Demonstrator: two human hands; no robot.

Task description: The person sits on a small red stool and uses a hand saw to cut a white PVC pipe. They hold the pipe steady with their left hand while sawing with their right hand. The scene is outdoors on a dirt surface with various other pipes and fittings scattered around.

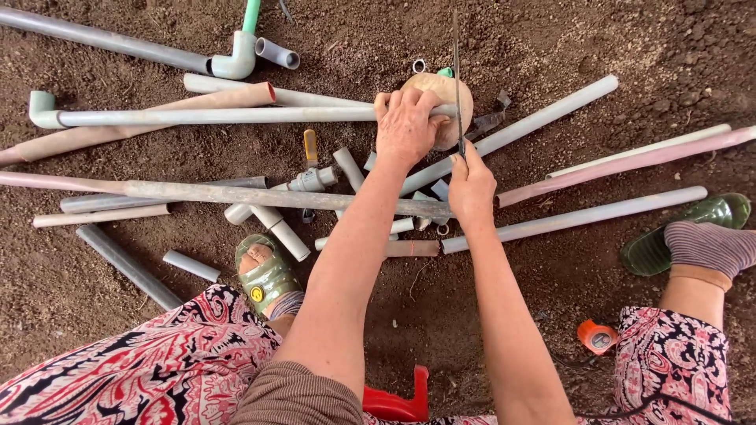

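1. The left hand (pixel 405 126) lies palm down with its fingers (pixel 409 98) curled closely over a long grey plastic pipe (pixel 213 116), pinning it against a rounded tan stone (pixel 453 98) that sits on the brown soil (pixel 630 47). The grasp is closed around the pipe, and the thumb is hidden beneath the hand.

2. The right hand (pixel 471 185) is clenched tight around the lower end of a thin dark saw blade (pixel 456 79). The fingers are wrapped shut with no gap showing, knuckles up.

3. The saw blade stands on edge and runs away from the person, crossing the grey pipe just beside the left hand's fingertips, right where the pipe meets the stone. Whether the blade's edge is in the pipe or only resting on it cannot be told.

4. The grey pipe stretches leftwards from the stone and ends in a pale elbow fitting (pixel 41 106).

5. Around the hands lie many other grey and pinkish pipe lengths (pixel 583 216), scattered crosswise over the soil, along with short cut pieces (pixel 191 266) near the left foot.

6. A green rubber sandal (pixel 268 275) is on the left foot, just beside the short pieces; another green sandal (pixel 709 216) lies at the right foot.

7. An orange tape measure (pixel 597 337) rests on the soil near the right knee, well apart from both hands.
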